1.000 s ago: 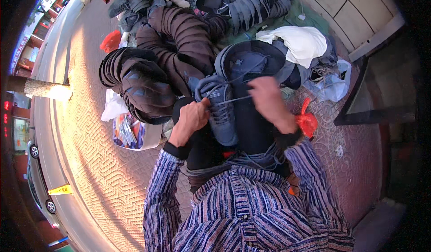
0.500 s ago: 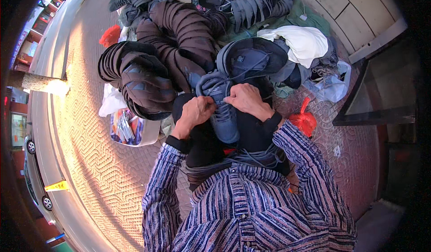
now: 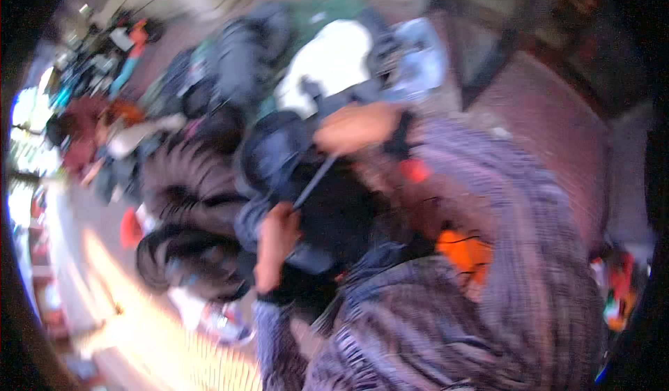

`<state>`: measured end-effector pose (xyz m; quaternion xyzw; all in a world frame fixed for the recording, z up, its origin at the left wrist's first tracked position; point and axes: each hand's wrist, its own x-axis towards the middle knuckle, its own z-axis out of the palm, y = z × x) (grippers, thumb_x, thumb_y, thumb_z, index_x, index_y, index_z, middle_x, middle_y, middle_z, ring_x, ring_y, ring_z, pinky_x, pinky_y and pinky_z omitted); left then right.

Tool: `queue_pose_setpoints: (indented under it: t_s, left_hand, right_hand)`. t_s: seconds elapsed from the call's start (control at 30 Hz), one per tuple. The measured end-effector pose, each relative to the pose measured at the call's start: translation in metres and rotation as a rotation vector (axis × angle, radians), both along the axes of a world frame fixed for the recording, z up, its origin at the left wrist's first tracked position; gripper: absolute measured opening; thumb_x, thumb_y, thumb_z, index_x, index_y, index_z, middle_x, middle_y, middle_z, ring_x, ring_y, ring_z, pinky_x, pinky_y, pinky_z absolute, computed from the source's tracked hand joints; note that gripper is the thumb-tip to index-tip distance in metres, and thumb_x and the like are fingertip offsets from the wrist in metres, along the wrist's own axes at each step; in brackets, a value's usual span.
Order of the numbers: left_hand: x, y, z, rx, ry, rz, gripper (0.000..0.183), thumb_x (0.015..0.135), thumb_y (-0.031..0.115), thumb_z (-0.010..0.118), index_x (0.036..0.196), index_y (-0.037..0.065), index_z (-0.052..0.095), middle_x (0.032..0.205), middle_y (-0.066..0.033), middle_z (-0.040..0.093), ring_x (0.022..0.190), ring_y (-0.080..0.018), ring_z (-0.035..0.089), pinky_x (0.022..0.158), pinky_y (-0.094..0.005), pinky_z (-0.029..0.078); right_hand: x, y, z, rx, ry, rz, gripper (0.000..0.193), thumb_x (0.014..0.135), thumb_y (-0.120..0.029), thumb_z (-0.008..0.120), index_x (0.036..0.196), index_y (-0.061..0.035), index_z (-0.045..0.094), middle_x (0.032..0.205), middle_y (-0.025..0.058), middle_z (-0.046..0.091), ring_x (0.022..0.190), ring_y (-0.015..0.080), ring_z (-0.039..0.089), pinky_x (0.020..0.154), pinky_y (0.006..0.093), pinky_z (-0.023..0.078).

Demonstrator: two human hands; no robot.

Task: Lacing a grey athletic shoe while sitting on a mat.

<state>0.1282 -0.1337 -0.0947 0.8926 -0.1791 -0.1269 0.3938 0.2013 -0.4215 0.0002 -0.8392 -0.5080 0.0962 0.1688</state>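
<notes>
both hands (image 3: 317, 182) now apart, lace (image 3: 315, 180) taut

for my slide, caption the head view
Blurred: both hands, left and right, pull a lace taut over a dark shoe.

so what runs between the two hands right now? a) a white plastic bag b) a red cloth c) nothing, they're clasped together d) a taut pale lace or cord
d: a thin pale lace stretches taut from the left hand, lower down, up to the right hand, over the dark blue shoe; the picture is blurred, but the hands are plainly apart.
</notes>
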Motion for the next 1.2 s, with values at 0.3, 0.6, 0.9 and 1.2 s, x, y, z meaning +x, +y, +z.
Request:
queue_pose_setpoints:
  t_s: [0.3, 0.6, 0.9, 1.2]
  left_hand:
    - [-0.011, -0.042, 0.019, 0.129, -0.277, -0.081, 0.011, 0.083, 0.012, 0.052, 0.09, 0.004, 0.055, 0.08, -0.0169, 0.059, 0.07, -0.037, 0.058, 0.059, -0.044, 0.047]
    - [-0.06, -0.089, 0.008, 0.421, -0.403, -0.184, 0.011, 0.075, 0.007, 0.051, 0.085, 0.005, 0.048, 0.073, -0.0081, 0.052, 0.058, -0.0231, 0.06, 0.05, -0.0341, 0.048]
    - [-0.098, -0.069, 0.0, 0.314, -0.367, -0.114, 0.027, 0.071, 0.009, 0.055, 0.096, 0.001, 0.053, 0.09, -0.0105, 0.05, 0.068, -0.023, 0.057, 0.064, -0.0312, 0.047]
    - [-0.07, 0.009, -0.004, -0.262, -0.141, 0.697, 0.022, 0.08, 0.004, 0.058, 0.101, 0.0, 0.059, 0.09, -0.0145, 0.061, 0.082, -0.0225, 0.059, 0.073, -0.0299, 0.046]
  right_hand:
    - [-0.009, -0.065, -0.096, 0.179, -0.596, -0.409, 0.009, 0.071, -0.007, 0.055, 0.079, -0.0063, 0.057, 0.075, 0.0081, 0.05, 0.071, 0.0277, 0.05, 0.061, 0.038, 0.038]
    - [-0.023, 0.047, -0.122, 1.284, 1.083, -0.927, 0.035, 0.088, -0.009, 0.05, 0.118, 0.0062, 0.043, 0.089, 0.0165, 0.061, 0.072, 0.0179, 0.061, 0.062, 0.0275, 0.051]
    - [-0.042, 0.116, -0.104, 0.868, 0.741, -0.726, 0.014, 0.084, -0.009, 0.055, 0.092, 0.0024, 0.055, 0.076, 0.0102, 0.064, 0.061, 0.0141, 0.059, 0.053, 0.0259, 0.046]
    - [-0.056, 0.153, -0.123, 0.386, 0.238, -0.629, 0.012, 0.079, -0.018, 0.056, 0.079, -0.0065, 0.056, 0.07, 0.0153, 0.061, 0.068, 0.0353, 0.059, 0.06, 0.0457, 0.045]
